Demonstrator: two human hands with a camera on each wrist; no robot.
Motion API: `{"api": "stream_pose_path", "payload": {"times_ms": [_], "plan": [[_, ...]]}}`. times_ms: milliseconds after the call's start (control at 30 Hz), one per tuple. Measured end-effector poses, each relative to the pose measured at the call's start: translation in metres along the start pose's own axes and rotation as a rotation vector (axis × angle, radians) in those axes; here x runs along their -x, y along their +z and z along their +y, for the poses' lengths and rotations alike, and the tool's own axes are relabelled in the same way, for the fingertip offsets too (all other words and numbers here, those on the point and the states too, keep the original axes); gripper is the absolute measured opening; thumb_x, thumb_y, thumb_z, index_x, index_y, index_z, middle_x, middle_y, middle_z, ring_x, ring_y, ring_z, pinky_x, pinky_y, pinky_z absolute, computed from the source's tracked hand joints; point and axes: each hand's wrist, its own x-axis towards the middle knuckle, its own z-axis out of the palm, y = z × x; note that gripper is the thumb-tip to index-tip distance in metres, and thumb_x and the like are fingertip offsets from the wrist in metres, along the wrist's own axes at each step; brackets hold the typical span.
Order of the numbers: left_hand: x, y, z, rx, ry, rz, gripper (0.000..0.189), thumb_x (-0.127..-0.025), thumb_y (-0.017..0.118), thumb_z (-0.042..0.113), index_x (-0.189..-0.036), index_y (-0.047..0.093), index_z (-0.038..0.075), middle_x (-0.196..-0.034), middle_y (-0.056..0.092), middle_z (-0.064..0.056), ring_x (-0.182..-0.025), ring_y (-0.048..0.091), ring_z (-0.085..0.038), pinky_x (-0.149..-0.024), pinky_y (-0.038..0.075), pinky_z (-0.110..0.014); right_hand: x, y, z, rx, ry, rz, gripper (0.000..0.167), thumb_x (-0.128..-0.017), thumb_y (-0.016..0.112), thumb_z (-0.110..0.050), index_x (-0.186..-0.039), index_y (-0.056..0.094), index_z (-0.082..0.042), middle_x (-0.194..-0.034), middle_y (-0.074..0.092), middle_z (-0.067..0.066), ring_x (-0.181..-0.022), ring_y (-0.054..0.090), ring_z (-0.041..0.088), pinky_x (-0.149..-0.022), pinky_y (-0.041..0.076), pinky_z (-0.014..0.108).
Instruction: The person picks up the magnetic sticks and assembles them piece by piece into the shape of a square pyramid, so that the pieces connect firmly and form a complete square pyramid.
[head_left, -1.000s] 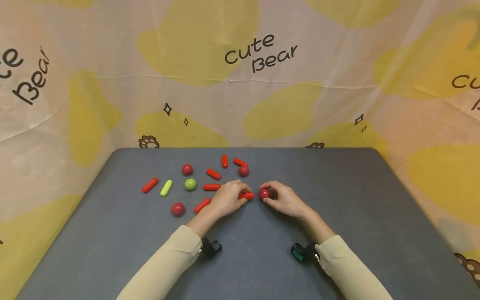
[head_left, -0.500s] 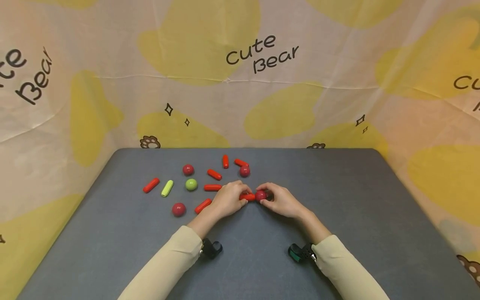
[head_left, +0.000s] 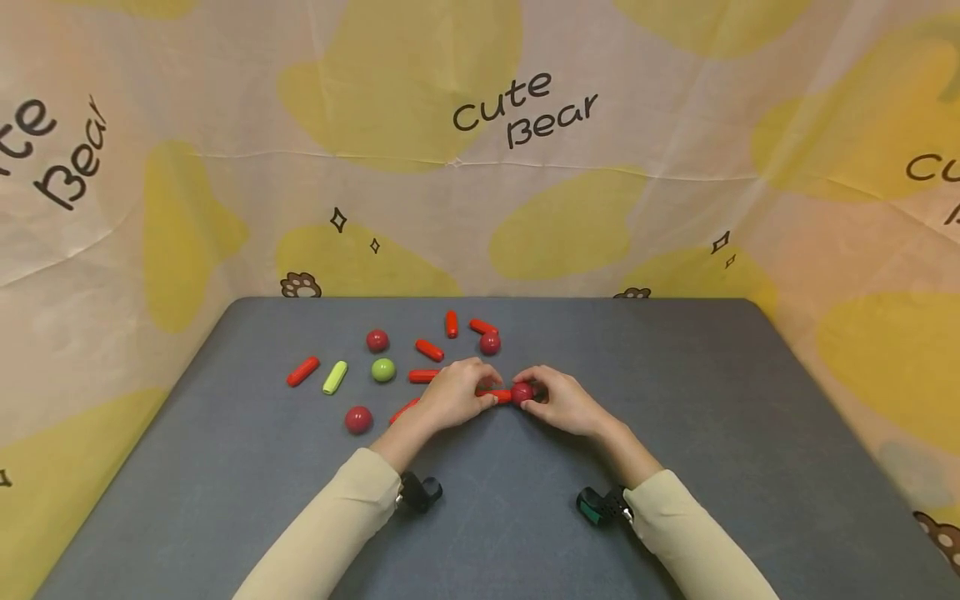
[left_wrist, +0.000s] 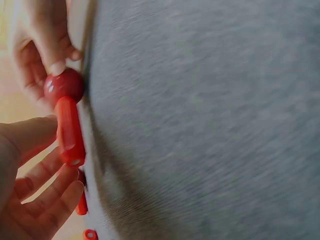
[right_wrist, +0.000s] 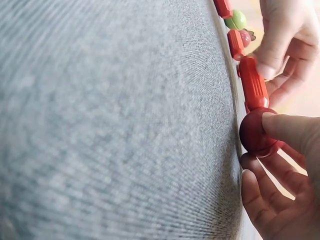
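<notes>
Since a second ago the right hand has carried its dark red ball leftward until it meets the end of the red rod held by the left hand; the gap between them has closed, and the other pieces have stayed where they were.

The grey table fills the lower half of the head view, with a cream and yellow printed cloth hung behind and beside it. Two beige sleeves come in from the bottom edge, each with a small black device at the wrist.

Both hands lie near the middle of the table, fingertips facing each other. The left hand's fingers are curled, pinching the rod between thumb and fingertips. The right hand's fingers are also curled and grip the ball, thumb on top in the right wrist view. In both wrist views the ball touches the rod's end, and both sit low at the table surface.

Loose pieces lie to the left and behind the hands: three more dark red balls, a green ball, a green rod, and several red rods, one farthest left and another partly hidden by the left wrist.
</notes>
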Motion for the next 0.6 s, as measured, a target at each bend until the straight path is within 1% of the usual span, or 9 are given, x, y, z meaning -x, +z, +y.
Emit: {"api": "stream_pose_path", "payload": {"times_ms": [133,300,367,467,600], "plan": [[-0.005,-0.009,-0.003,0.038,-0.026,0.032,0.021,-0.08,0.07,0.017,-0.1,0.069,0.012,-0.093,0.062,-0.001,-0.084,0.06,-0.016,-0.072,0.049,-0.032,0.0,0.0,0.001,0.009,0.003,0.006,0.032,-0.081,0.069,-0.012,-0.112,0.06,-0.009,-0.1,0.061,0.004,-0.085,0.06,0.014,-0.072,0.049,0.029],[-0.015,-0.016,-0.011,0.066,-0.096,0.089,0.023,-0.08,0.069,0.017,-0.103,0.068,0.013,-0.1,0.062,-0.004,-0.089,0.059,-0.02,-0.074,0.048,-0.036,0.001,-0.001,0.002,0.019,0.004,0.011,0.032,-0.081,0.069,-0.013,-0.112,0.06,-0.01,-0.098,0.061,0.003,-0.083,0.059,0.014,-0.071,0.048,0.028],[-0.019,-0.017,-0.014,0.068,-0.118,0.115,0.026,-0.08,0.069,0.017,-0.106,0.066,0.014,-0.105,0.061,-0.005,-0.09,0.058,-0.02,-0.075,0.048,-0.036,0.001,-0.001,0.002,0.017,0.001,0.012,0.032,-0.081,0.069,-0.013,-0.112,0.06,-0.01,-0.098,0.061,0.002,-0.083,0.059,0.014,-0.071,0.048,0.027],[-0.025,-0.015,-0.019,0.072,-0.133,0.149,0.03,-0.08,0.069,0.018,-0.109,0.065,0.015,-0.11,0.058,-0.005,-0.094,0.057,-0.021,-0.08,0.048,-0.038,0.001,-0.001,0.002,0.014,-0.005,0.014,0.032,-0.081,0.069,-0.012,-0.112,0.061,-0.01,-0.098,0.061,0.002,-0.083,0.058,0.013,-0.071,0.047,0.027],[-0.032,-0.009,-0.021,0.071,-0.15,0.161,0.034,-0.08,0.069,0.018,-0.113,0.064,0.014,-0.115,0.056,-0.004,-0.101,0.057,-0.021,-0.085,0.046,-0.04,0.001,0.0,0.002,0.015,-0.002,0.015,0.032,-0.081,0.07,-0.013,-0.111,0.061,-0.01,-0.098,0.061,0.002,-0.083,0.058,0.012,-0.071,0.047,0.027]]}}
